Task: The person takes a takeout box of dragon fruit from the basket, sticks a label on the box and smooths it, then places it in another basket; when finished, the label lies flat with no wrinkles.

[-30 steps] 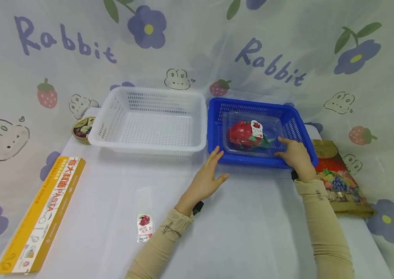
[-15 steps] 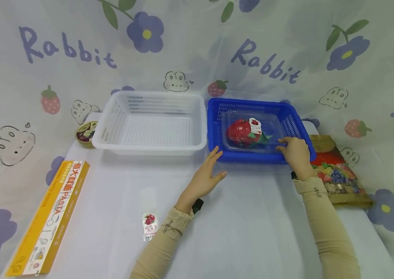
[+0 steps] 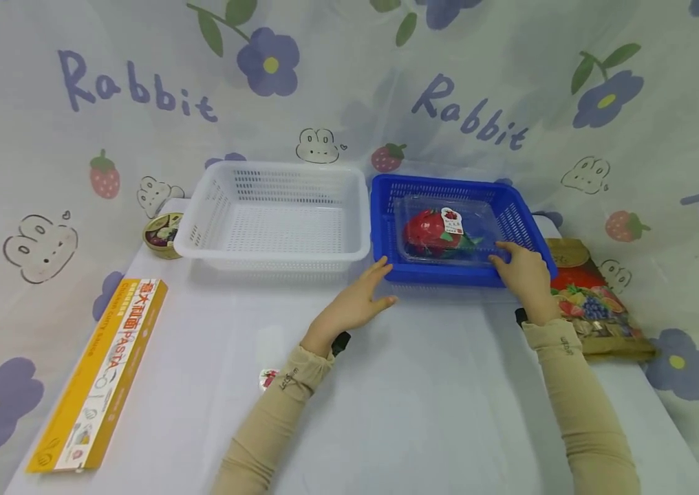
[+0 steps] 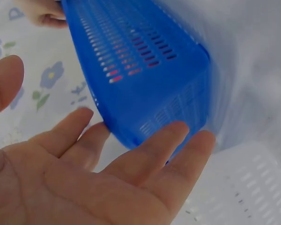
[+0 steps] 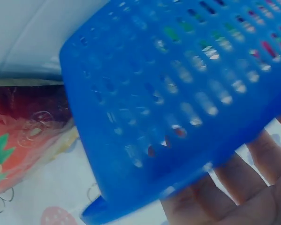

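In the head view a blue basket [image 3: 448, 277] holds a clear plastic box [image 3: 482, 213]. Inside the box lies a red dragon fruit [image 3: 426, 230] with green leaves, under a dragon-fruit label [image 3: 451, 221] on the lid. My right hand [image 3: 525, 278] reaches over the basket's front right rim, thumb and forefinger at the box's right edge, seeming to pinch it; the right wrist view hides the fingertips behind the basket wall. At the basket's front left corner, my left hand [image 3: 352, 302] has fingers spread and grips nothing; its palm [image 4: 93, 178] shows in the left wrist view.
A white basket [image 3: 275, 264] stands left of the blue one, a round tub [image 3: 162, 236] beside it. A yellow pasta box [image 3: 98, 385] lies at the left. A fruit-printed bag [image 3: 600, 309] lies at the right. A loose label [image 3: 267, 378] is partly under my left sleeve.
My left hand has drawn back slightly to the left, its sleeve covering more of the loose label. My right thumb and forefinger have come closer together at the box's edge. The head view has shifted slightly.
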`<state>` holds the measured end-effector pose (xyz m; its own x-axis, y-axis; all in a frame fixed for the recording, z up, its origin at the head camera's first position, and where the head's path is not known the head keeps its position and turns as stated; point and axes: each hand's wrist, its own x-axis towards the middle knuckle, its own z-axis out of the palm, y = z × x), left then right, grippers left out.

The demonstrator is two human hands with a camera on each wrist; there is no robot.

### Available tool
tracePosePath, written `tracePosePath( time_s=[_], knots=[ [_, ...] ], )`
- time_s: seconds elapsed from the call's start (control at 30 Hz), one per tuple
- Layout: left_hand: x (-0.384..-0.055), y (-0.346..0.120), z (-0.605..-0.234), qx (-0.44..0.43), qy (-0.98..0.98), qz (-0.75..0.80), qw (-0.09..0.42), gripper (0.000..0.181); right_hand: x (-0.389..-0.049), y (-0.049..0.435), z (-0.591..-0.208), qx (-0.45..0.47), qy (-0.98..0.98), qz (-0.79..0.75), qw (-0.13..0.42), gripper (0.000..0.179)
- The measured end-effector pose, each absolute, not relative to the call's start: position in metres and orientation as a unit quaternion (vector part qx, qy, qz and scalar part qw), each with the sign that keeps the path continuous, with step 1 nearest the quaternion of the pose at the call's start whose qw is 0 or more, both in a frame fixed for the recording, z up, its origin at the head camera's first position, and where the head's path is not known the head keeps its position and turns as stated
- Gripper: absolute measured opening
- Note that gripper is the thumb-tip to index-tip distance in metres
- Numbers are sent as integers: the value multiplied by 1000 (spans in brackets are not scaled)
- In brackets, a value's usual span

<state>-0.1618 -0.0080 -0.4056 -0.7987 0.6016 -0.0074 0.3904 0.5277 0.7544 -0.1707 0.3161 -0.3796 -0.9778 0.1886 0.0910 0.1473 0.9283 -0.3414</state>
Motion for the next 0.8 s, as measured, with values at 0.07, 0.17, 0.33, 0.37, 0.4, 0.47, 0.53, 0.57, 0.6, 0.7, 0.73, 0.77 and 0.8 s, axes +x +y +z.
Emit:
tracePosePath(
  time_s=[0.07, 0.17, 0.33, 0.37, 0.4, 0.47, 0.53, 0.57, 0.6, 0.7, 0.73, 0.77, 0.8],
  knots=[
    [-166, -10, -402, 290, 866, 383, 137, 67, -170, 313, -378, -81, -979, 174, 75, 45],
    [-171, -12, -399, 294, 868, 376, 135, 66, -168, 307, -374, -76, -977, 173, 100, 42],
    [-174, -16, -393, 280, 870, 381, 136, 65, -160, 292, -365, -56, -973, 170, 146, 35],
    [-174, -17, -391, 273, 872, 384, 132, 64, -158, 290, -364, -50, -972, 170, 154, 34],
    [-174, -19, -389, 267, 874, 385, 124, 63, -156, 286, -363, -43, -971, 171, 162, 33],
    [-173, -23, -385, 258, 881, 385, 98, 60, -152, 281, -361, -32, -969, 172, 176, 32],
    [-170, -29, -380, 249, 891, 375, 59, 58, -148, 276, -359, -25, -966, 175, 187, 31],
    [-169, -32, -378, 246, 896, 368, 34, 56, -146, 274, -358, -21, -965, 178, 192, 31],
    [-167, -36, -376, 242, 900, 361, 12, 55, -144, 272, -357, -18, -964, 178, 196, 31],
    [-163, -47, -372, 225, 914, 333, -49, 51, -138, 267, -355, -14, -963, 180, 202, 30],
    [-162, -51, -372, 221, 918, 323, -70, 50, -136, 265, -354, -14, -963, 178, 202, 30],
    [-161, -54, -371, 216, 920, 314, -87, 49, -135, 264, -354, -15, -963, 179, 203, 30],
    [-160, -58, -372, 213, 923, 303, -102, 48, -133, 263, -354, -16, -963, 177, 205, 31]
  ],
)
